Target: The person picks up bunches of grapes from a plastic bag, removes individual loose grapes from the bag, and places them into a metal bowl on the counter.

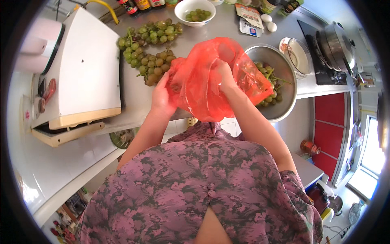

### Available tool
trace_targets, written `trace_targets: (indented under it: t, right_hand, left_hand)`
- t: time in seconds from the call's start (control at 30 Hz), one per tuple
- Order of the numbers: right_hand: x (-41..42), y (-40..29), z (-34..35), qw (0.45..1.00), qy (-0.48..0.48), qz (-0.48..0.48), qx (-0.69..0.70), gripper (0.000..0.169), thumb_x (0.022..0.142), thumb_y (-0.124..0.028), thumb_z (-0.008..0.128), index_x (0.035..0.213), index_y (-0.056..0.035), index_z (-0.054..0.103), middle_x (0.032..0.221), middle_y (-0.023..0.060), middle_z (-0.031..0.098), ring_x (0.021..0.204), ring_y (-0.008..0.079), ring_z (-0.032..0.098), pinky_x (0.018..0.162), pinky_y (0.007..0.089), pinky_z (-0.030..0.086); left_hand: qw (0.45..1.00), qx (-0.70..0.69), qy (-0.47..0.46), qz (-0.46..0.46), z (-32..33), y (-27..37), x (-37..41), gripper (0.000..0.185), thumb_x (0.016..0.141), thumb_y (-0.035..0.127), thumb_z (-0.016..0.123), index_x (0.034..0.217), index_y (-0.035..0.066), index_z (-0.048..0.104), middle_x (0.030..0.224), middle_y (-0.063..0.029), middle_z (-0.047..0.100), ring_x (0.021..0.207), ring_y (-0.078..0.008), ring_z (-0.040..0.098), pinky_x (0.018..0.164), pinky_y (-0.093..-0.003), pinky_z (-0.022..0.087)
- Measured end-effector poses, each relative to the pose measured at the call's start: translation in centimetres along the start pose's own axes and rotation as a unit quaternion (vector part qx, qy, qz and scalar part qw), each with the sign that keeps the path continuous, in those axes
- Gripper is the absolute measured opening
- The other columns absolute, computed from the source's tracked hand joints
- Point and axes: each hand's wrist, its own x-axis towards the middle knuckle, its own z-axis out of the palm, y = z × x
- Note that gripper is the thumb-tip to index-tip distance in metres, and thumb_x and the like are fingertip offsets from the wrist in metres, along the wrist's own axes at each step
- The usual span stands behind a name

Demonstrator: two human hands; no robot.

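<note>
A thin red plastic bag [201, 88] is spread and crumpled between my two hands at the counter's front edge. My left hand [164, 96] holds its left side, thumb up against the film. My right hand [226, 76] grips the bag's upper folds; its fingertips are hidden in the film. The bag's right corner overlaps a steel basin [288, 91], where green grapes [275, 94] on stems lie partly covered. Bunches of green and brownish grapes [146, 61] rest on the counter beyond my left hand. Whether the bag holds anything, I cannot tell.
A white bowl [179, 18] with loose grapes stands at the back, near several bottles [128, 6]. Packets [251, 29] and two eggs [266, 18] lie back right. A glass dish [300, 58] and a pot [338, 45] on the stove are further right. A white cabinet [90, 70] bounds the left.
</note>
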Motion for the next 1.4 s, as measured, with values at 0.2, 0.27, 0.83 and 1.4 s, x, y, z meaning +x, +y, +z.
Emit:
trace_targets:
  t: [0.2,0.27,0.83,1.4]
  right_hand:
    - [-0.9,2.3,3.3,0.988,-0.096,-0.064,0.103,0.033,0.096,-0.034,0.043,0.118,-0.0112,0.053,0.112,0.0069,0.06,0.1,0.0183,0.057,0.086,0.0321,0.048]
    - [-0.4,3.3,2.9,0.983,-0.111,-0.069,0.125,0.031,0.096,-0.032,0.044,0.117,-0.011,0.054,0.108,0.0064,0.06,0.098,0.0181,0.058,0.084,0.032,0.049]
    - [-2.0,0.7,3.2,0.951,-0.106,0.03,0.29,0.027,0.094,-0.026,0.048,0.114,-0.0087,0.054,0.104,0.0068,0.06,0.092,0.0186,0.059,0.074,0.0321,0.052]
    - [-5.0,-1.0,3.0,0.915,-0.048,0.083,0.391,0.027,0.094,-0.025,0.049,0.115,-0.0071,0.053,0.104,0.0078,0.059,0.091,0.0192,0.059,0.074,0.0326,0.053]
  left_hand:
    - [0.997,-0.028,-0.061,-0.037,1.4,0.2,-0.9,0.034,0.098,0.026,0.039,0.123,0.006,0.051,0.123,-0.007,0.054,0.113,-0.0215,0.051,0.099,-0.0365,0.038]
    - [0.997,-0.031,-0.07,-0.031,2.0,0.0,-1.1,0.035,0.099,0.026,0.037,0.126,0.006,0.048,0.124,-0.0077,0.053,0.114,-0.0223,0.05,0.1,-0.0366,0.037]
    - [0.78,0.495,-0.006,0.384,2.2,-1.7,-0.5,0.009,0.082,-0.002,0.064,0.091,0.0,0.063,0.092,-0.0026,0.061,0.081,-0.0091,0.058,0.074,-0.0226,0.047]
    - [0.806,0.442,-0.006,0.393,3.7,-0.4,-0.2,0.006,0.084,0.005,0.065,0.086,0.001,0.061,0.081,0.0027,0.058,0.069,-0.0037,0.049,0.062,-0.0199,0.042]
